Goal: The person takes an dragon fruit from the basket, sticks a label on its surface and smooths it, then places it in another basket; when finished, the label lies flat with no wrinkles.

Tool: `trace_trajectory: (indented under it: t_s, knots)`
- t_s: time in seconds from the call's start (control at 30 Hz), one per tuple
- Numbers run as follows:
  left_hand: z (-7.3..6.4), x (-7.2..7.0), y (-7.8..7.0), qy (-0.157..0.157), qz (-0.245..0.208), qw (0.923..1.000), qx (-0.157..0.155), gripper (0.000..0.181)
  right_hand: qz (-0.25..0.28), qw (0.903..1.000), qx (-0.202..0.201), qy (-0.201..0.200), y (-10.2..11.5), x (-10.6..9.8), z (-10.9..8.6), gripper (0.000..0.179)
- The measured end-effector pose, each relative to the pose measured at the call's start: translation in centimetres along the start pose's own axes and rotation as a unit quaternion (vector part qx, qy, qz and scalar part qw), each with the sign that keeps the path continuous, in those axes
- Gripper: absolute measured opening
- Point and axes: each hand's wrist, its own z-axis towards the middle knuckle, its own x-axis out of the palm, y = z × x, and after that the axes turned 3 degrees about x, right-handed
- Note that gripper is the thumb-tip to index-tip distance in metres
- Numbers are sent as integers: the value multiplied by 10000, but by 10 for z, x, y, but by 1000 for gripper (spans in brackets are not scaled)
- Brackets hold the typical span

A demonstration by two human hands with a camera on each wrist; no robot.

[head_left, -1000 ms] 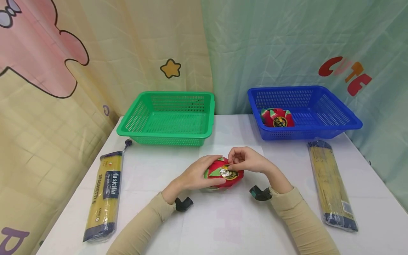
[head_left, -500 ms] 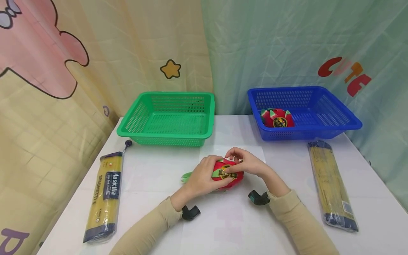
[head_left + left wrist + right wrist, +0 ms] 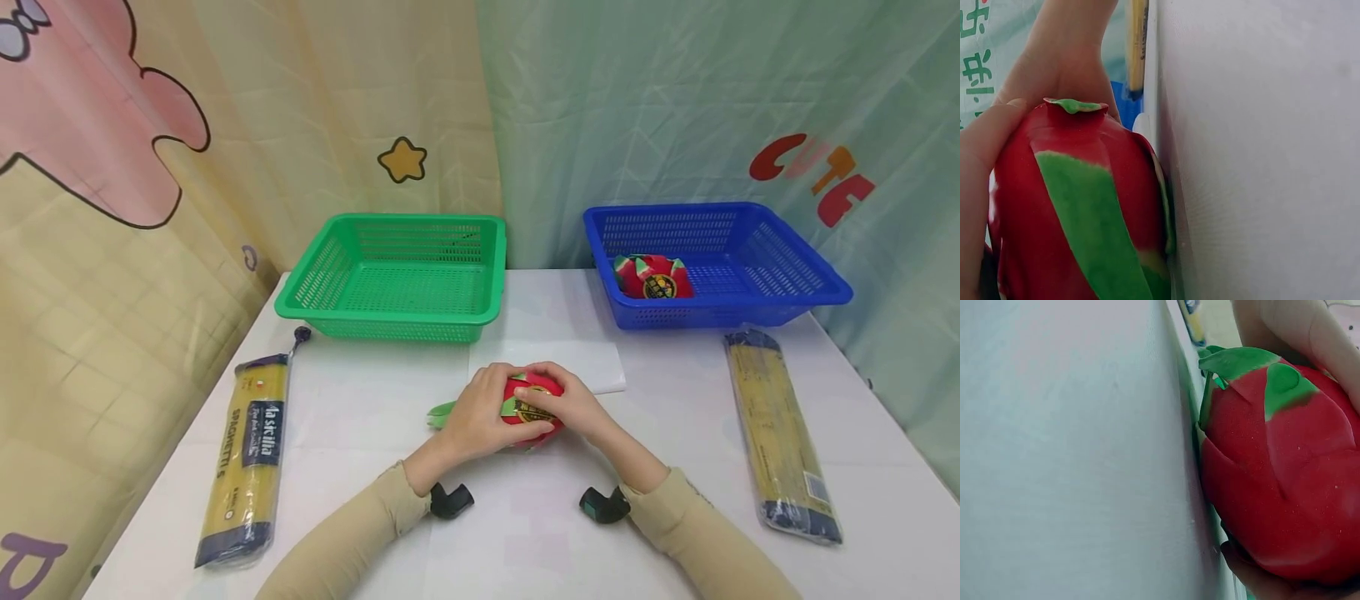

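Note:
A red dragon fruit (image 3: 546, 383) with green-tipped scales lies on the white table between both hands. A round black and gold sticker (image 3: 532, 406) is on its upper side. My left hand (image 3: 476, 417) grips the left side, thumb along the near side and fingers over the far side. My right hand (image 3: 581, 410) holds the right side, its thumb by the sticker. Green tips of the fruit poke out left of my left hand. In the left wrist view, the dragon fruit (image 3: 1085, 206) sits against the tabletop; the right wrist view shows its other end.
A green basket (image 3: 390, 320) stands at the back left. In the blue basket (image 3: 720, 315) at the back right lies another stickered dragon fruit (image 3: 651, 277). Spaghetti packs lie left (image 3: 243, 462) and right (image 3: 780, 433). A white sheet (image 3: 600, 367) lies behind the fruit.
My right hand has come off the sticker and moved down round the fruit's right side. My left hand has shifted slightly right, and the fruit's green tips now show behind it.

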Motion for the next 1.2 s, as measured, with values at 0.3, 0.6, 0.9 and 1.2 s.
trace_trajectory:
  t_s: [0.3, 0.6, 0.9, 1.2]
  knots:
    - [0, 4, 3, -130, 233, 9994, 198, 73, 168, 9992, -368, 28, -5, 1, -1, 36]
    - [1, 5, 7, -255, 409, 9971, 589, 51, 128, 9987, -479, 131, 13, -2, -11, 32]
    - [0, 4, 9, -383, 405, 9950, 827, 36, 147, 9987, -430, 231, -3, -4, -2, 40]
    - [0, 3, 10, -366, 203, 9954, 864, 33, 571, 9951, -229, 768, -18, -8, 3, 48]
